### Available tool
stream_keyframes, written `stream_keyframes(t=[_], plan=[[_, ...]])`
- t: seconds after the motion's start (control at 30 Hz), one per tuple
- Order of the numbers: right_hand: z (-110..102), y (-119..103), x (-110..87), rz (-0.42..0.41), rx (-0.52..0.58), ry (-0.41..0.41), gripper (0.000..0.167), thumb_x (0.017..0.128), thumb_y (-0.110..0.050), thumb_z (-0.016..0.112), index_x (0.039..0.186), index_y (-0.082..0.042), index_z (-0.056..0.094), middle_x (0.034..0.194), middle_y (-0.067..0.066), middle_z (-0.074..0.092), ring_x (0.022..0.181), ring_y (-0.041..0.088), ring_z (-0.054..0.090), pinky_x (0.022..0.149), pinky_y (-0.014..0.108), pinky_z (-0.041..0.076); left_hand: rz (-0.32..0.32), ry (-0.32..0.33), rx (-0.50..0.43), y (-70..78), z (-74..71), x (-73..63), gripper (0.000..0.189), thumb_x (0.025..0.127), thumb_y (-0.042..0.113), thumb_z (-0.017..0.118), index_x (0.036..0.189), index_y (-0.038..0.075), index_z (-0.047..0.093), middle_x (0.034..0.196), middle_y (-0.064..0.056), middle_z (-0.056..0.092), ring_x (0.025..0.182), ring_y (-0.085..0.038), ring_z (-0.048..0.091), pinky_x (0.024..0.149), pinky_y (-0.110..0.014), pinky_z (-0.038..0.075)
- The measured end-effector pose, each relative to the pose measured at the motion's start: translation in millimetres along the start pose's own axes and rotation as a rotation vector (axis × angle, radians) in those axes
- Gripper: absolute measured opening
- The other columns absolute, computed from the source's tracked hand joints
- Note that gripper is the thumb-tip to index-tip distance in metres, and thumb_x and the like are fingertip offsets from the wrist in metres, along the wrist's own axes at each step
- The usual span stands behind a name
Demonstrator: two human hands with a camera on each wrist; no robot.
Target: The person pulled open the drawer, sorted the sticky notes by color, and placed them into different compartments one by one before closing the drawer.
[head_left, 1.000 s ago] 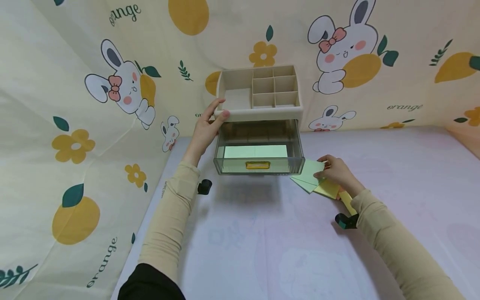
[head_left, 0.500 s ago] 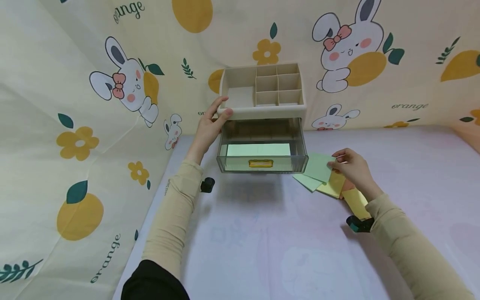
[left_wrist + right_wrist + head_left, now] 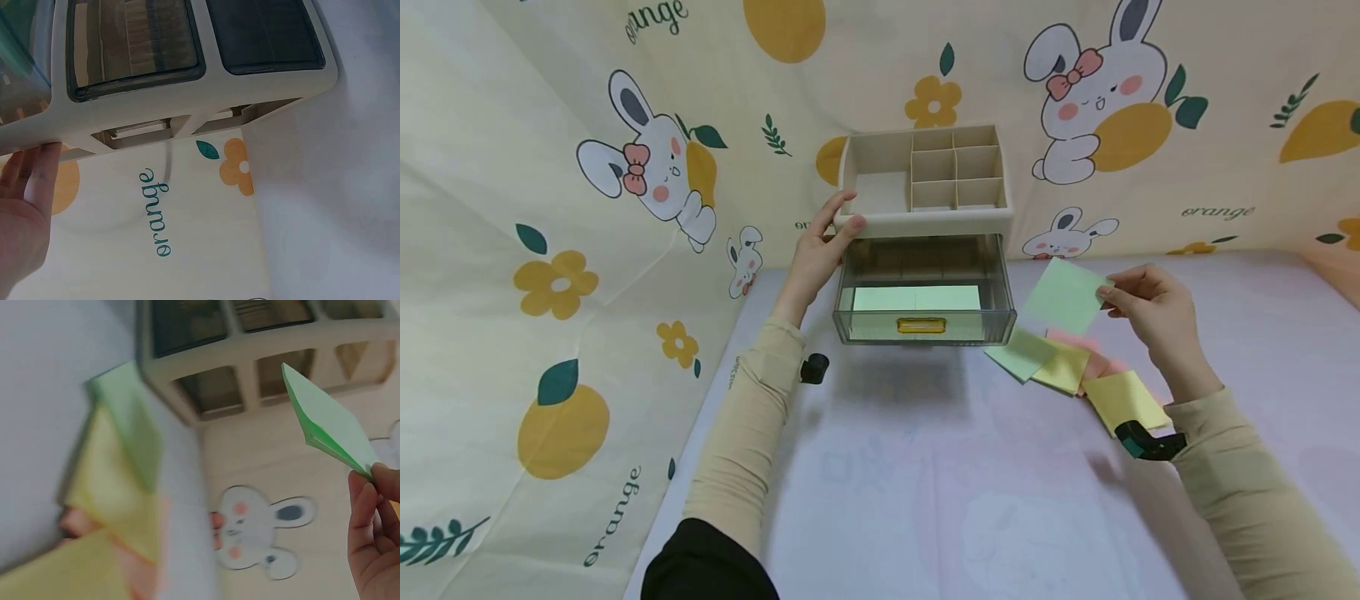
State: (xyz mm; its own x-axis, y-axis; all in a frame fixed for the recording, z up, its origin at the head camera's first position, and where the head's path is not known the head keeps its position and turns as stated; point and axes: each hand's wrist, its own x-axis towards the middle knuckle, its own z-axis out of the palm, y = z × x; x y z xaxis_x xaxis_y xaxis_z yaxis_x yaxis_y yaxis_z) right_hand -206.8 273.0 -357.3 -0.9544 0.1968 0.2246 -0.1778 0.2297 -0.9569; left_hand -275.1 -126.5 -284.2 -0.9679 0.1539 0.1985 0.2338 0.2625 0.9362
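Note:
A cream desk organizer with compartments on top stands against the back wall, its clear top drawer pulled out. Green sticky notes lie inside that drawer. At the organizer's left front corner, my left hand grips the edge, thumb in front and fingers on the rim and side. Right of the drawer, my right hand pinches a thin green sticky note pad by its corner, raised over the table. The right wrist view shows its layered edge, with thumb and fingertips on one end of the green pad.
Below the raised pad lies a fanned pile: a green pad, a yellow pad, pink sheets and a nearer yellow pad. A printed cloth covers the back and left walls.
My right hand has lifted the green sticky note pad off the pile, up and to the right, uncovering yellow and pink sheets. My left hand keeps its place on the organizer.

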Motion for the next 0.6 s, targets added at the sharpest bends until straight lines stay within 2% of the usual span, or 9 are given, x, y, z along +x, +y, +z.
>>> stream_keyframes(t=[0.13, 0.27, 0.37, 0.6], plan=[[-2.7, -18.2, -1.3, -0.048, 0.177, 0.032, 0.016, 0.083, 0.002, 0.065, 0.087, -0.013, 0.067, 0.07, -0.014, 0.068, 0.058, 0.001, 0.061, 0.056, 0.013, 0.048, -0.002, -0.002, 0.002, 0.3, -0.3, -0.4, 0.048, 0.093, 0.035, 0.056, 0.138, 0.029, 0.042, 0.138, -0.001, 0.038, 0.071, -0.012, 0.037, 0.062, -0.023, 0.032], [-1.4, -34.9, -2.5, -0.107, 0.344, 0.034, 0.016, 0.08, 0.008, 0.066, 0.088, -0.005, 0.066, 0.071, -0.006, 0.07, 0.057, 0.006, 0.062, 0.056, 0.014, 0.049, 0.003, 0.0, 0.002, 0.9, -0.1, -0.8, 0.048, 0.093, 0.034, 0.056, 0.138, 0.028, 0.042, 0.137, -0.004, 0.038, 0.071, -0.012, 0.037, 0.062, -0.023, 0.032], [1.3, -46.2, -2.8, -0.149, 0.408, 0.031, 0.016, 0.078, 0.009, 0.066, 0.091, -0.001, 0.065, 0.073, -0.001, 0.07, 0.057, 0.008, 0.062, 0.056, 0.015, 0.05, 0.006, 0.0, 0.002, 1.3, 0.2, -0.9, 0.048, 0.093, 0.034, 0.055, 0.139, 0.027, 0.041, 0.137, -0.005, 0.039, 0.071, -0.012, 0.038, 0.062, -0.023, 0.032], [9.2, -71.1, -1.4, -0.216, 0.454, 0.065, 0.021, 0.077, 0.009, 0.068, 0.096, 0.004, 0.063, 0.073, 0.003, 0.068, 0.058, 0.013, 0.06, 0.057, 0.016, 0.051, -0.022, 0.0, 0.004, 2.3, 0.8, -1.3, 0.048, 0.093, 0.034, 0.055, 0.139, 0.029, 0.04, 0.136, -0.004, 0.038, 0.075, -0.011, 0.039, 0.063, -0.023, 0.032]])
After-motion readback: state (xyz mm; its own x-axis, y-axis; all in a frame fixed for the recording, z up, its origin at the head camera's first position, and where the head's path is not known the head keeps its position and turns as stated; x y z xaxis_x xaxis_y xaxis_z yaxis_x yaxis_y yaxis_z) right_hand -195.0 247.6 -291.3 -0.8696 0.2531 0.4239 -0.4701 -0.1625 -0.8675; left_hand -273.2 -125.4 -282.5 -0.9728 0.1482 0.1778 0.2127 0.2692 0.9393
